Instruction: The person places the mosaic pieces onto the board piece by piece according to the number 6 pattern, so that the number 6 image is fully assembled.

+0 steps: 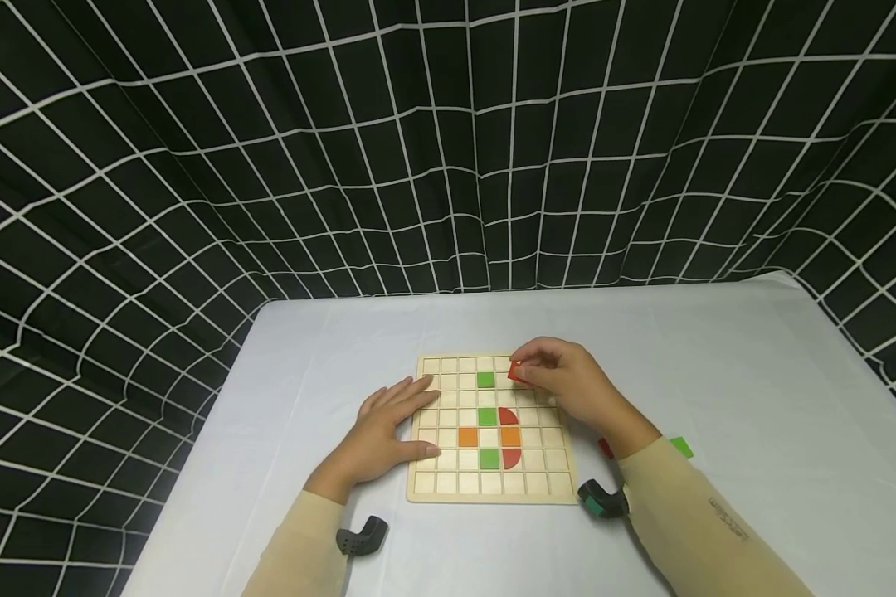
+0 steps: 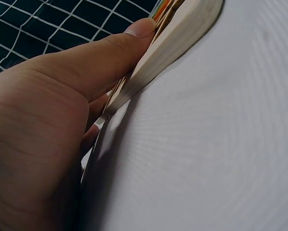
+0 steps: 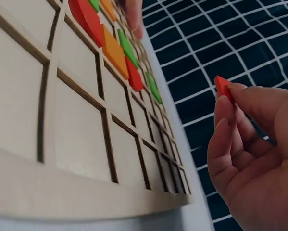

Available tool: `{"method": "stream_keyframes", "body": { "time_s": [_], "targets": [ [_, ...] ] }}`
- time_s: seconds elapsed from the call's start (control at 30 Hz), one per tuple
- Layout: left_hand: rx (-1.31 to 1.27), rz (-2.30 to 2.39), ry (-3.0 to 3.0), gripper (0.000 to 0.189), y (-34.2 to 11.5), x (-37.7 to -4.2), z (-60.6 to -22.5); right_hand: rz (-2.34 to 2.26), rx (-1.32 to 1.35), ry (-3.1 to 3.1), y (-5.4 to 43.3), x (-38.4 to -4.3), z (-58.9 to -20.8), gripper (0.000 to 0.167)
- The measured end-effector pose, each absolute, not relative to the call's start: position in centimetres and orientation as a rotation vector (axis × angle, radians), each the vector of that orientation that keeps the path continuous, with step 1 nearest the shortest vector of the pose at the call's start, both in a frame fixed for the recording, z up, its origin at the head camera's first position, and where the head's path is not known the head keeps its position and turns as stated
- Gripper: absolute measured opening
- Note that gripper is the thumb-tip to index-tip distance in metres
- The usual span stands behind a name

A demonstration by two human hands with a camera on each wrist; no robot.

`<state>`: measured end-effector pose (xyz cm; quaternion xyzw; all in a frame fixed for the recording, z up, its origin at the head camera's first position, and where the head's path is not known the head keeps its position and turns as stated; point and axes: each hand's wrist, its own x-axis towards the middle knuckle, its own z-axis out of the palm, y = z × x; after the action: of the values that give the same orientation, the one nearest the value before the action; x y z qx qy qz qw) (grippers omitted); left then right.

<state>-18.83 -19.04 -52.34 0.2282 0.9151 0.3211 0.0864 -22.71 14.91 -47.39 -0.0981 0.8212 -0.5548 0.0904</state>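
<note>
A wooden grid board [image 1: 448,482] lies flat on the table. Three green squares [image 1: 488,416], two orange squares [image 1: 468,437] and two red quarter-circle tiles [image 1: 508,416] sit in its cells. My right hand [image 1: 567,377] is over the board's far right part, pinching a red tile [image 3: 221,86] between thumb and fingertips. The fingers partly cover this tile, so its full outline is hidden. Along the board's left edge rests my left hand [image 1: 377,435], fingers spread and fairly straight. Its thumb [image 2: 141,29] lies on the rim in the left wrist view.
Right of the board, a green piece [image 1: 681,448] and a red piece [image 1: 606,448] lie partly hidden by my right forearm. Dark wrist cameras [image 1: 363,537] sit at both sleeves. A black curtain [image 1: 478,166] with white grid lines stands behind the white table [image 1: 328,340].
</note>
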Motion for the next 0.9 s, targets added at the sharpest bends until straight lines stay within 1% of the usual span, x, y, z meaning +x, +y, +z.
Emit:
{"method": "stream_keyframes", "body": {
  "time_s": [0.27,0.57,0.9],
  "targets": [
    [0.686,0.966,2.718,0.088,-18.9,-18.8,-52.1,-1.553,-0.280,2.459,13.9,-23.9,-48.9,0.017],
    [0.674,0.973,2.711,0.087,-19.0,-18.8,-52.2,-1.446,-0.323,2.511,13.4,-25.5,-49.9,0.014],
    [0.680,0.968,2.725,0.087,-19.2,-18.9,-52.4,-1.341,-0.327,2.536,13.0,-25.7,-50.0,0.013]
  ]
}}
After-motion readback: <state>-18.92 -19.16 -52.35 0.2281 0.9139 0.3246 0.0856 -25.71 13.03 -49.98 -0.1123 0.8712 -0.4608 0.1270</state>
